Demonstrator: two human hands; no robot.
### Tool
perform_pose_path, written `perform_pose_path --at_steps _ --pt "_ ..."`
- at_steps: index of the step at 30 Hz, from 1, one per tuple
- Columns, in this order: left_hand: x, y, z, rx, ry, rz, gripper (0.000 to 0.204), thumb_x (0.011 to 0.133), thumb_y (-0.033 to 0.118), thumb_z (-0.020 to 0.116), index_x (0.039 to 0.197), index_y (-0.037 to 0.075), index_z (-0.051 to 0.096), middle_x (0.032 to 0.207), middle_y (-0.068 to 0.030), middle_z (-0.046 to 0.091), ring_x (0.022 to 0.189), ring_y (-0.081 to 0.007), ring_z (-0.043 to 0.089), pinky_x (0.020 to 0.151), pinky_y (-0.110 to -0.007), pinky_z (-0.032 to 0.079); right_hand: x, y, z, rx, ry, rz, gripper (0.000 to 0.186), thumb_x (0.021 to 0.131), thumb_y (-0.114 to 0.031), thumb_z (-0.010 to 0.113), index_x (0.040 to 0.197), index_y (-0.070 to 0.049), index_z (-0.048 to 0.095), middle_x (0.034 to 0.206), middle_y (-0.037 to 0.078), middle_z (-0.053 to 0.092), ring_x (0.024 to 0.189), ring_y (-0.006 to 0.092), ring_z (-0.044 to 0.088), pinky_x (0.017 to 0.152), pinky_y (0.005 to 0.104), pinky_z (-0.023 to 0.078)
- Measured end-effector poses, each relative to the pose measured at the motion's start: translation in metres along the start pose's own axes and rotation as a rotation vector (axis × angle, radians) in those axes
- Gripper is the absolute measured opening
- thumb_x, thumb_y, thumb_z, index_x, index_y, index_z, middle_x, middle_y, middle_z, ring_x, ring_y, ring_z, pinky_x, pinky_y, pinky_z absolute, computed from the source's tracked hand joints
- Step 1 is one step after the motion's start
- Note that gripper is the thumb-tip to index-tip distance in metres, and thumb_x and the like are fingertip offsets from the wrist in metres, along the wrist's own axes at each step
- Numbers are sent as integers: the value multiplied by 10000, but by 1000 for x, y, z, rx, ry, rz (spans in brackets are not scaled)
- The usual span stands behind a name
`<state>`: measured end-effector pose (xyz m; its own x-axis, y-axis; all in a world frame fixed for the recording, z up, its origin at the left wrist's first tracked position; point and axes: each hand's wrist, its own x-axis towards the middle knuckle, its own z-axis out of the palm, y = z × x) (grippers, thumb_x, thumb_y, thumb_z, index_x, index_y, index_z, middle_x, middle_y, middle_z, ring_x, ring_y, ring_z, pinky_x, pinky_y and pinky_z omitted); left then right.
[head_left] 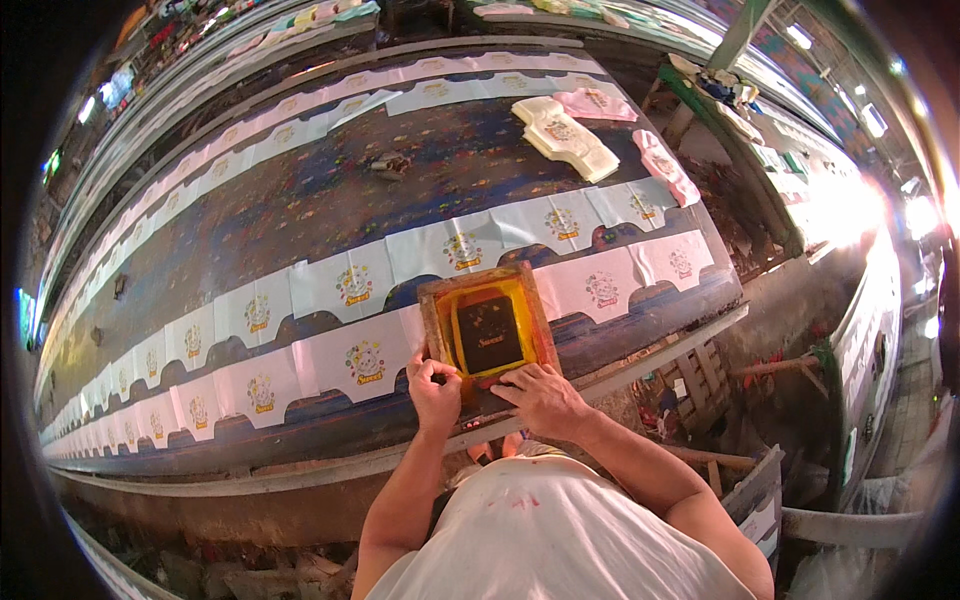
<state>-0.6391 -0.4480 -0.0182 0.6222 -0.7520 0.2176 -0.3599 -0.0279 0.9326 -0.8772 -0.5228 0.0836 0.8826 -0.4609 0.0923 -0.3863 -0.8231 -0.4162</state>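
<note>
A wooden screen printing frame (pixel 545 325) with yellow mesh and a dark middle panel lies on the near edge of the long table, over the near row of cut fabric pieces. At its near left corner, my left hand (pixel 436 395) has curled fingers, with thumb and forefinger pinched against the wood. My right hand (pixel 548 402) rests over the near right side, fingers bent onto the frame's near bar. To the left lies a pale fabric piece (pixel 335 375) with a coloured cartoon print. On the right, a pink piece (pixel 600 287) carries a fainter, mostly red print.
Rows of printed pieces run along the dark, paint-specked table (pixel 300 220). A stack of cream pieces (pixel 568 140) and pink pieces (pixel 665 168) sits at the far right end. A small dark object (pixel 390 166) lies mid-table. Another cloth-covered table (pixel 745 130) stands beyond.
</note>
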Motion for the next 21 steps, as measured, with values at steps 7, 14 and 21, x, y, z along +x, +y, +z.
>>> perform_pose_path --at_steps 7,14,21 --pt "0 20 0 -6 29 -39 161 817 -47 823 859 64 716 1660 -288 603 1492 -437 606 1231 -499 479 -34 28 -6 221 441 239 439 945 -122 876 1378 -95 807 1460 150 724 1426 371 644 1220 532 508" --pt "-9 51 58 70 25 173 187 814 -60 805 888 73 696 1649 -291 600 1490 -452 589 1261 -535 455 -87 87 -13 700 518 374 430 973 -47 855 1396 -44 775 1484 157 729 1457 384 636 1232 514 498" --pt "-16 61 189 23 33 140 169 811 -25 819 879 77 702 1650 -301 611 1493 -457 601 1246 -530 460 -143 186 -51 625 610 341 450 960 -20 844 1403 -61 776 1474 154 738 1492 387 612 1265 520 470"
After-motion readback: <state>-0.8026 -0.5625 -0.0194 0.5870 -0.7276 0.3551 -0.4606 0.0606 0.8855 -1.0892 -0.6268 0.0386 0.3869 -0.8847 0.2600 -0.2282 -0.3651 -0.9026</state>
